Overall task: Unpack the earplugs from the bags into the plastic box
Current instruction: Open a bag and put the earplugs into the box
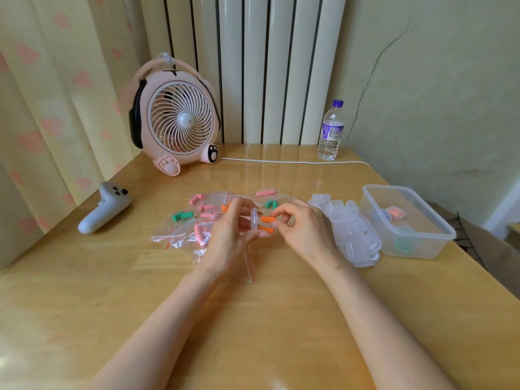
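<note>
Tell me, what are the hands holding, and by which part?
The left hand holds a small clear case by its lower part; the right hand pinches an orange earplug at its right end.

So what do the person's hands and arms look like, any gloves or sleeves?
No gloves: the left hand and right hand are bare. Both forearms are uncovered to the picture's edge, so no sleeve shows. No ring, watch or bracelet is visible.
</note>
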Demonstrator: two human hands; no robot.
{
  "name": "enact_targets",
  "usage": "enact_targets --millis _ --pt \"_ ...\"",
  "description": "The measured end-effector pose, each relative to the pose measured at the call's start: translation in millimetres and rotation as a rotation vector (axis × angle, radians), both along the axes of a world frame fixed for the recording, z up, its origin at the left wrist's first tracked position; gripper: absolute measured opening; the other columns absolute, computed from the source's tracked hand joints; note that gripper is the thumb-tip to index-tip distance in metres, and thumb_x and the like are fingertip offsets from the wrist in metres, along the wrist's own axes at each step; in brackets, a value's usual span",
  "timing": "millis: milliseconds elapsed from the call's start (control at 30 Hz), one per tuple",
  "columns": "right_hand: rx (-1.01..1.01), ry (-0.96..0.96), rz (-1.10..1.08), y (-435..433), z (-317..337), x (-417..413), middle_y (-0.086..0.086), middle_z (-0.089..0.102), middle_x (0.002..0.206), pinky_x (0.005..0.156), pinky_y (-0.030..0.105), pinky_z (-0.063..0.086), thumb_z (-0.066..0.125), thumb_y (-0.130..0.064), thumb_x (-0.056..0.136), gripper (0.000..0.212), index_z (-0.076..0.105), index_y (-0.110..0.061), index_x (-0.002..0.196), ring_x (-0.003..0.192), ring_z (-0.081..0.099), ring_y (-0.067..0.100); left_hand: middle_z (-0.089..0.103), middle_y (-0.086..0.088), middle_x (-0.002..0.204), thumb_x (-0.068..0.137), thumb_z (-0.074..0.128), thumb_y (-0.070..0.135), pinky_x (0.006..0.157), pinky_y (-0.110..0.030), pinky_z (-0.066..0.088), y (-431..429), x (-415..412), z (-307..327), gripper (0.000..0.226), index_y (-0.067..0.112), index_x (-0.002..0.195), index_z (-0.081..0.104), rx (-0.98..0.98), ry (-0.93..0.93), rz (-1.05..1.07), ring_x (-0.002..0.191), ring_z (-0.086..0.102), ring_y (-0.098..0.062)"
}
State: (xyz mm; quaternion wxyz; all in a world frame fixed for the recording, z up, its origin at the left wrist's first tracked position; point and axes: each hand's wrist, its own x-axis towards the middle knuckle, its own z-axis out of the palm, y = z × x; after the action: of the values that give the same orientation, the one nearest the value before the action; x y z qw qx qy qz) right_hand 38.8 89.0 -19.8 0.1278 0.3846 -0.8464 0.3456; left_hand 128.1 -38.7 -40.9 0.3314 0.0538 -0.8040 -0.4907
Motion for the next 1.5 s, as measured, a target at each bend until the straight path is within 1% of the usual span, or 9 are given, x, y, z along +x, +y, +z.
enact_targets --millis 233,333,400,600,767,1000,1133,1300,1500 --pt "-0.051 -0.113 0.025 -1.8 -4.8 -5.4 -0.017 0.059 0.075 0.059 0.021 0.034 0.071 -0.018 0.08 0.014 0.069 -0.026 0.09 0.061 0.048 -0.003 0.061 0.003 0.088 0.068 0.079 0.003 0.068 -0.009 0.048 -0.4 0.7 0.8 0.047 0.027 0.09 0.045 0.047 0.011 -0.007 0.075 0.064 0.005" --pt "-0.243 -0.326 0.108 -2.5 -1.0 -5.5 -0.028 0.061 0.076 0.051 0.015 0.039 0.065 -0.011 0.086 0.007 0.065 -0.017 0.09 0.052 0.053 -0.002 0.059 0.007 0.089 0.066 0.08 0.004 0.066 -0.007 0.046 1.0 0.6 2.2 0.047 0.025 0.091 0.046 0.02 0.033 -0.002 0.074 0.063 0.009" --pt "-0.324 -0.505 0.19 -2.9 3.7 -1.9 -0.016 0.065 0.088 0.042 0.018 0.04 0.061 -0.018 0.091 0.004 0.061 -0.017 0.094 0.047 0.055 0.004 0.06 0.005 0.091 0.065 0.081 0.008 0.066 -0.008 0.045 0.3 0.1 1.2 0.047 0.026 0.092 0.048 -0.014 0.043 0.003 0.074 0.062 0.007" --pt "-0.346 -0.718 0.307 -5.6 5.4 6.8 0.007 0.064 0.081 0.046 0.024 0.047 0.069 -0.009 0.084 0.025 0.057 -0.019 0.103 0.057 0.064 0.012 0.051 0.001 0.104 0.065 0.081 0.027 0.074 -0.012 0.045 1.7 0.6 -3.0 0.055 0.031 0.114 0.055 -0.201 0.039 -0.047 0.081 0.053 -0.002" --pt "-0.41 -0.724 0.297 2.3 11.2 -2.0 -0.004 0.064 0.085 0.047 0.022 0.049 0.068 0.001 0.082 0.027 0.059 -0.018 0.098 0.061 0.069 0.014 0.054 0.006 0.109 0.074 0.065 0.045 0.073 -0.019 0.048 2.9 1.0 -4.5 0.043 0.028 0.112 0.053 -0.217 0.018 -0.001 0.084 0.058 -0.006" --pt "-0.423 -0.658 0.166 11.8 20.6 -7.6 0.003 0.065 0.067 0.047 0.021 0.051 0.065 0.007 0.081 0.017 0.065 -0.01 0.08 0.054 0.065 0.004 0.059 0.012 0.106 0.086 0.061 0.027 0.075 -0.022 0.049 6.2 -1.0 -11.6 0.035 0.021 0.119 0.052 -0.296 0.01 -0.012 0.086 0.059 -0.007" --pt "-0.4 -0.342 -0.219 36.8 34.2 -37.7 0.0 0.07 0.076 0.063 0.036 0.053 0.072 -0.014 0.078 0.015 0.064 -0.025 0.086 0.073 0.067 0.02 0.06 0.009 0.103 0.089 0.059 0.026 0.082 -0.03 0.046 4.8 -3.0 -13.4 0.02 0.019 0.107 0.06 -0.409 -0.029 0.065 0.093 0.056 -0.01" --pt "-0.244 0.022 -0.706 88.2 42.5 -62.4 0.019 0.065 0.094 0.065 0.036 0.033 0.047 -0.01 0.085 0.021 0.061 -0.015 0.099 0.091 0.056 0.041 0.061 0.006 0.114 0.083 0.037 0.052 0.088 -0.036 0.041 -4.1 -4.9 -21.1 0.047 0.021 0.086 0.072 -0.674 -0.158 0.165 0.105 0.051 -0.02" --pt "0.006 -0.007 -0.68 107.3 31.8 -75.1 0.016 0.057 0.117 0.084 0.04 0.042 0.065 -0.024 0.086 0.031 0.062 -0.014 0.115 0.111 0.051 0.039 0.052 0.004 0.135 0.072 0.012 0.063 0.103 -0.032 0.026 -2.7 -4.9 -20.7 0.078 0.027 0.108 0.07 -0.767 -0.37 0.14 0.13 0.037 -0.02"
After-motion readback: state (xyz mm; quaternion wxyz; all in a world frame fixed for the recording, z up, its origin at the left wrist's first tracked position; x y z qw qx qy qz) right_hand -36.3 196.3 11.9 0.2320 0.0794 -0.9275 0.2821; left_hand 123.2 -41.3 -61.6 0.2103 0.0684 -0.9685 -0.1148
